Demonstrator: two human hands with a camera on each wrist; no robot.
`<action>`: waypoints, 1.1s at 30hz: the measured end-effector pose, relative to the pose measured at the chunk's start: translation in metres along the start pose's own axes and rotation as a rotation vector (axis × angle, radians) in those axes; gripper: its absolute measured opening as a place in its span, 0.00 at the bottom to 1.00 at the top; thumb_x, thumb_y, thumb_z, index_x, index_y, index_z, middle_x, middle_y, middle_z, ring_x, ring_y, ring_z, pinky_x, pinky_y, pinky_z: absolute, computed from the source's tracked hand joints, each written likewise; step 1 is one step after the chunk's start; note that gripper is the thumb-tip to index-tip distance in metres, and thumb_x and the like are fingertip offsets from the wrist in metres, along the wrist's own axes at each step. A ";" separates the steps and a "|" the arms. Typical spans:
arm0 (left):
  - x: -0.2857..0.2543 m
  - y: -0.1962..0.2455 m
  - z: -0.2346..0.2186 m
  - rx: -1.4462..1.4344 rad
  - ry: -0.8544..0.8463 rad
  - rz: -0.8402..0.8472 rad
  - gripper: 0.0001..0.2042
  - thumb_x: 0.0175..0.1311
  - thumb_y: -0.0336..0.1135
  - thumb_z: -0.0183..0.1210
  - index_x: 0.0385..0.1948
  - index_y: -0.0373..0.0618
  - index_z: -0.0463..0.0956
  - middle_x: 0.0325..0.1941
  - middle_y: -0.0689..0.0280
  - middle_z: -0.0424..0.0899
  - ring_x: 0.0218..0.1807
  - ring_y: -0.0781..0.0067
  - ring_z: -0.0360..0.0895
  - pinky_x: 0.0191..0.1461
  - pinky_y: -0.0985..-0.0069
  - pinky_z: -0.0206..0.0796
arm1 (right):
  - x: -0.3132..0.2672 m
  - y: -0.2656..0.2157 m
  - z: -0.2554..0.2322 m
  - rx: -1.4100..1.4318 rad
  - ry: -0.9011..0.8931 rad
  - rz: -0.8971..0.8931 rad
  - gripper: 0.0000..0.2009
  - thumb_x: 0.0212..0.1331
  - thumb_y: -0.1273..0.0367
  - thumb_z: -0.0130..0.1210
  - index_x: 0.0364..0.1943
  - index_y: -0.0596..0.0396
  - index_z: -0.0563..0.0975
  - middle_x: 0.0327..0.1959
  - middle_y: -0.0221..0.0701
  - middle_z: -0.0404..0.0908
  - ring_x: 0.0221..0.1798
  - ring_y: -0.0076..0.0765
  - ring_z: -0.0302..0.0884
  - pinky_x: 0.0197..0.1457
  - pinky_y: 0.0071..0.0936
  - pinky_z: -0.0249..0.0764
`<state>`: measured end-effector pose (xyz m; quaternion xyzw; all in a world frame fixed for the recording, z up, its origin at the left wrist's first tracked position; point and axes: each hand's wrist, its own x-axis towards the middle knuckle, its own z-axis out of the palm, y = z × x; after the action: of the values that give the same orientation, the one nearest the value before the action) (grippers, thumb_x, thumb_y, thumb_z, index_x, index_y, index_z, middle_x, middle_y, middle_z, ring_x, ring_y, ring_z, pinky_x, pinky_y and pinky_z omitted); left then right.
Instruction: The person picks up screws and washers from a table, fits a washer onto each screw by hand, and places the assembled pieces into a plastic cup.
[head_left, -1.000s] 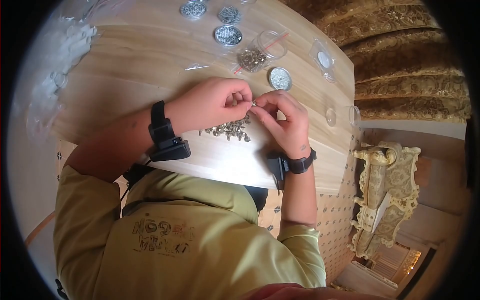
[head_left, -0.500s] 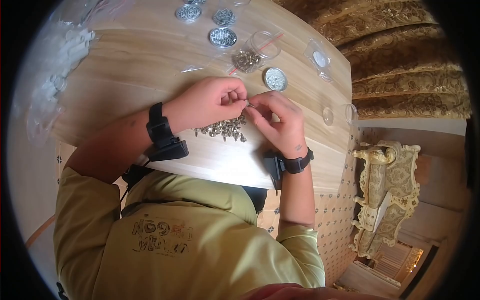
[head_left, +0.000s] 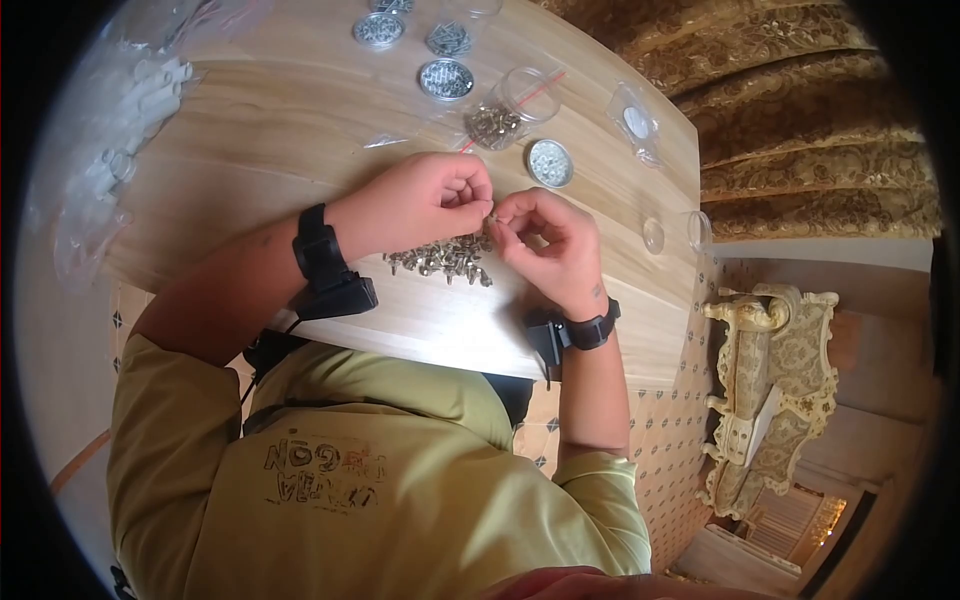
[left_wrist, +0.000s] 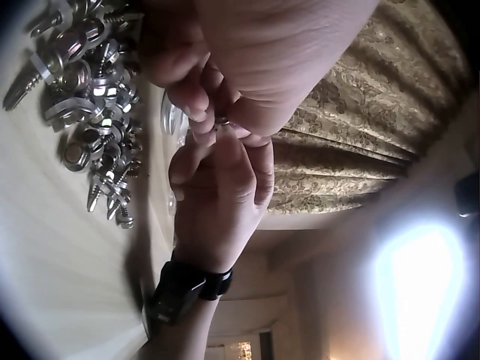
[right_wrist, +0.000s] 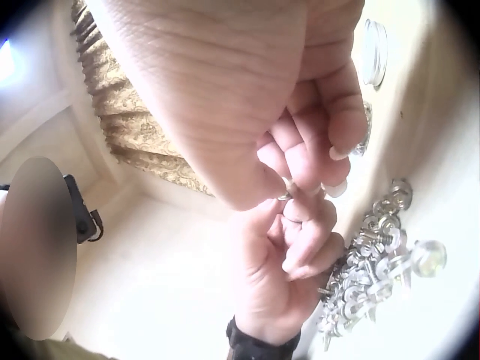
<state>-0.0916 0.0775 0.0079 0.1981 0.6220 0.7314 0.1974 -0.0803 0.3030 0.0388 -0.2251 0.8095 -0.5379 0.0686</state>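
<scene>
Fingertip to fingertip above the table, my two hands meet around a small metal screw [left_wrist: 221, 120], mostly hidden by the fingers. The left hand [head_left: 425, 205] pinches it between thumb and forefinger, its other fingers curled in. From the other side the right hand [head_left: 553, 248] pinches it with thumb and forefinger. Only a glint of the screw shows in the right wrist view, at the touching fingertips. Just below the hands lies a loose pile of shiny screws [head_left: 445, 262] with washers on their shanks; the left wrist view shows their drill-like tips.
Beyond the hands stand a round tin of pale small parts [head_left: 550, 163], a clear jar [head_left: 530, 95] by a bag of brassy pieces [head_left: 493, 127], and several tins of metal hardware [head_left: 446, 79]. White tubes in plastic [head_left: 158, 85] lie far left; clear lids [head_left: 653, 235] sit right.
The right hand has shifted slightly left and toward the body, its fingers more bent around the screw. The left hand stays nearly in place. The view has shifted slightly.
</scene>
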 end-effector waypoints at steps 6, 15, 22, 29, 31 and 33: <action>0.001 0.013 -0.002 -0.065 -0.024 -0.013 0.03 0.71 0.24 0.60 0.39 0.40 0.74 0.37 0.70 0.82 0.39 0.84 0.80 0.42 0.84 0.72 | -0.003 -0.004 -0.005 0.104 0.008 0.021 0.07 0.60 0.78 0.65 0.41 0.60 0.82 0.36 0.26 0.86 0.38 0.18 0.83 0.43 0.19 0.79; 0.013 0.033 -0.020 0.011 0.253 0.245 0.05 0.72 0.25 0.61 0.43 0.40 0.73 0.37 0.70 0.81 0.40 0.84 0.79 0.42 0.84 0.71 | 0.009 0.028 -0.031 0.114 0.335 0.035 0.07 0.63 0.75 0.65 0.44 0.59 0.82 0.37 0.26 0.85 0.35 0.19 0.79 0.42 0.21 0.77; 0.061 0.057 -0.023 0.295 0.318 0.381 0.11 0.72 0.28 0.64 0.49 0.39 0.73 0.39 0.68 0.81 0.39 0.83 0.79 0.41 0.83 0.70 | 0.019 0.045 -0.041 -0.290 0.494 0.052 0.10 0.63 0.71 0.67 0.47 0.57 0.83 0.36 0.27 0.84 0.31 0.22 0.77 0.38 0.22 0.75; 0.034 0.052 -0.010 0.427 0.477 0.294 0.16 0.70 0.29 0.64 0.55 0.44 0.71 0.43 0.66 0.82 0.32 0.87 0.77 0.30 0.83 0.66 | 0.006 0.018 -0.033 0.057 -0.220 0.104 0.08 0.64 0.78 0.65 0.46 0.58 0.84 0.43 0.26 0.83 0.45 0.24 0.79 0.52 0.25 0.76; 0.014 0.038 -0.015 0.447 0.363 0.225 0.14 0.70 0.27 0.62 0.54 0.44 0.72 0.44 0.69 0.82 0.29 0.89 0.75 0.27 0.85 0.61 | 0.009 0.020 -0.026 -0.095 -0.295 -0.178 0.09 0.60 0.77 0.67 0.44 0.59 0.83 0.40 0.32 0.83 0.43 0.33 0.82 0.50 0.28 0.78; -0.001 0.021 -0.011 0.381 0.320 0.237 0.14 0.70 0.26 0.61 0.54 0.44 0.72 0.43 0.70 0.82 0.29 0.90 0.74 0.27 0.86 0.60 | 0.009 0.015 -0.025 -0.072 -0.329 -0.112 0.09 0.58 0.77 0.68 0.42 0.60 0.82 0.43 0.35 0.83 0.45 0.39 0.82 0.52 0.33 0.79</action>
<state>-0.0976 0.0645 0.0274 0.1849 0.7440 0.6413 -0.0312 -0.1013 0.3244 0.0371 -0.3571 0.7923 -0.4673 0.1621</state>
